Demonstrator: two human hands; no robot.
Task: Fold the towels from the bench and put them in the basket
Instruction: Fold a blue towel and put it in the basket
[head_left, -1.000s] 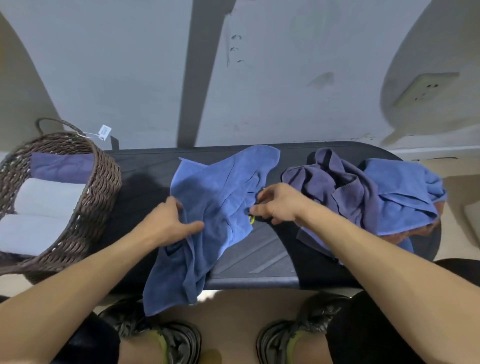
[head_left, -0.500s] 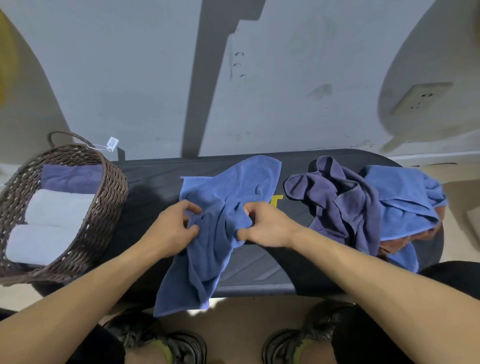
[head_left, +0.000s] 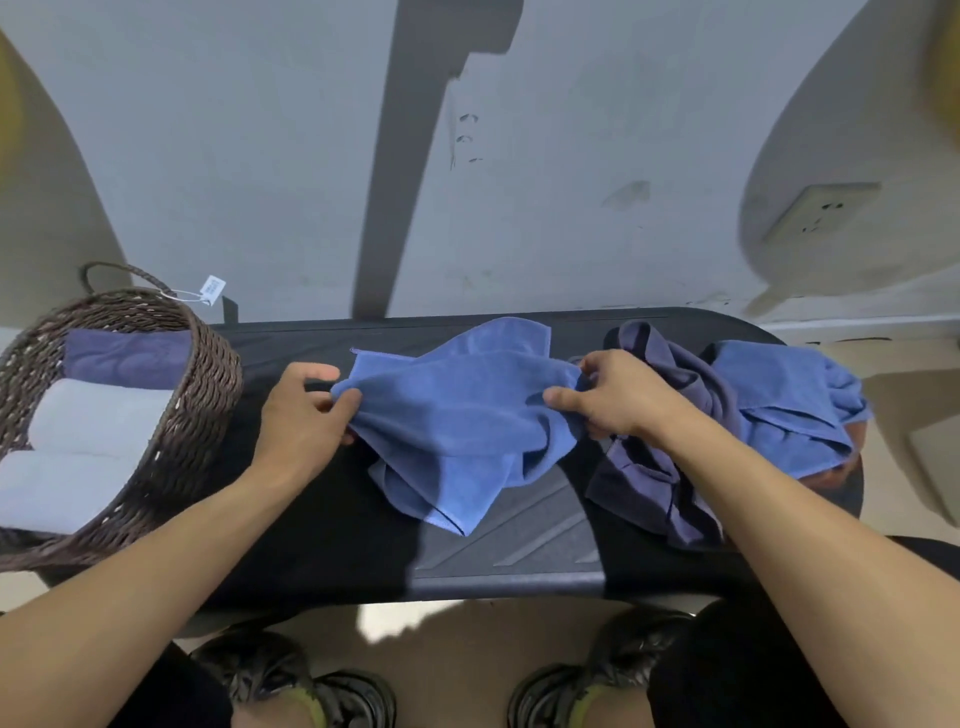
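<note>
Both hands pinch the blue towel (head_left: 457, 415) mid-worktop: left hand (head_left: 304, 415) at its left edge, right hand (head_left: 618, 402) at its right. Best pull it taut and flat, corners matched, before folding toward the basket (head_left: 208, 384).

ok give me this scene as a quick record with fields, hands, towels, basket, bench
left hand: pinches left end of blue towel
right hand: pinches right end of same towel
blue towel: stretched between the hands, lower part drooping onto bench
bench: black, against wall
unfolded pile: purple and blue towels, right end of bench
basket: wicker, left, holds folded towels
</note>
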